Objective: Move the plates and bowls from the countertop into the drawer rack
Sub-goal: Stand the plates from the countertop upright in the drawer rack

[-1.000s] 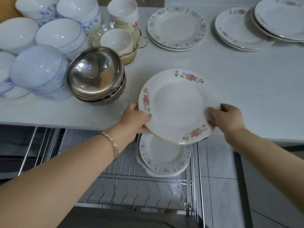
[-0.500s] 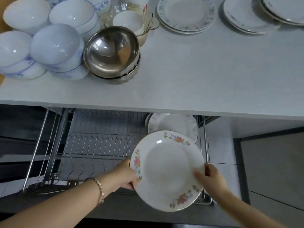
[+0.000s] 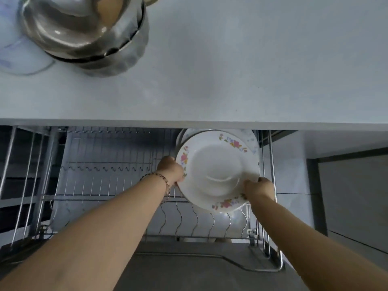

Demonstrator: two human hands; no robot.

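Both hands hold one round white plate with pink floral sprays on its rim, tilted on edge over the right end of the pulled-out steel wire drawer rack. The left hand grasps the plate's left rim, its fingers curled around the edge at the lower left. The right hand grips the lower right rim, fingers pressed on the plate's face beside a flower spray. The plate thus sits between the two hands, its face turned up toward the camera. Directly behind it stands another white plate with a faint blue-patterned rim, already upright in the rack; whether the two touch cannot be told. A beaded bracelet circles the left wrist. On the pale grey table above, stacked stainless steel bowls stand at the upper left.
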